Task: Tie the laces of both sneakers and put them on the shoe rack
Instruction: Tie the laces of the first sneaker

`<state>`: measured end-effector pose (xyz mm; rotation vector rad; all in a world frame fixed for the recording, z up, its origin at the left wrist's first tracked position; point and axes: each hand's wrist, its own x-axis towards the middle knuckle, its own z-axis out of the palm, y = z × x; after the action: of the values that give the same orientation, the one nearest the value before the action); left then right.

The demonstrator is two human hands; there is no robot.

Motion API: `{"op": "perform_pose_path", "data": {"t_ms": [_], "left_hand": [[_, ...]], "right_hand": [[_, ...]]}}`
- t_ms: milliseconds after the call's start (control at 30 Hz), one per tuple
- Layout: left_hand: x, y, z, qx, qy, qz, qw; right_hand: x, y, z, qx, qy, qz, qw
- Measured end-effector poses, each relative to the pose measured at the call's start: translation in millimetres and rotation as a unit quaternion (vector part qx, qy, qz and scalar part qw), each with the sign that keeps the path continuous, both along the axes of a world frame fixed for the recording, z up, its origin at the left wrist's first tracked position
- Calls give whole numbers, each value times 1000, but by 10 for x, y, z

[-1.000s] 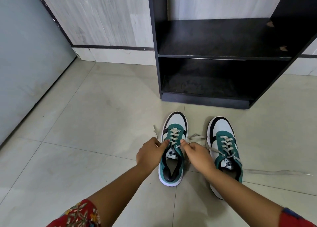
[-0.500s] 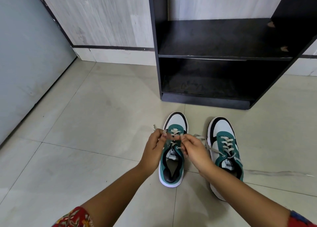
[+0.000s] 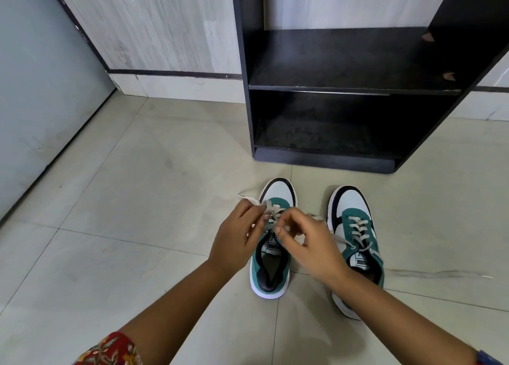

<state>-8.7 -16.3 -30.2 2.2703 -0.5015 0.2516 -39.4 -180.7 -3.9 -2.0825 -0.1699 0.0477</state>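
Observation:
Two green, white and black sneakers stand side by side on the floor, toes toward the rack. Over the left sneaker [image 3: 278, 192] my left hand [image 3: 237, 238] pinches one beige lace end [image 3: 249, 198], which trails off to the left. My right hand [image 3: 311, 243] pinches the other lace strand just above the tongue. The two strands cross between my fingers. The right sneaker [image 3: 354, 213] sits untouched, its laces loose and spilling to both sides. The black shoe rack [image 3: 355, 89] stands just beyond the shoes with two bare shelves.
Beige floor tiles [image 3: 137, 199] stretch left of the shoes. A grey door or panel [image 3: 41, 89] lines the left side. A pale wood-grain wall [image 3: 165, 28] with a white skirting runs behind the rack.
Both hands have lifted from the sides of the left sneaker's tongue and drawn the lace ends up and forward, crossing them over the shoe. The sneakers have stayed in place.

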Motion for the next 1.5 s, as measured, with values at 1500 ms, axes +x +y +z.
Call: {"op": "perform_pose_path", "data": {"t_ms": [1500], "left_hand": [[109, 143, -224, 93, 190, -22, 977]], "right_hand": [[209, -39, -86, -302, 147, 42, 941]]}}
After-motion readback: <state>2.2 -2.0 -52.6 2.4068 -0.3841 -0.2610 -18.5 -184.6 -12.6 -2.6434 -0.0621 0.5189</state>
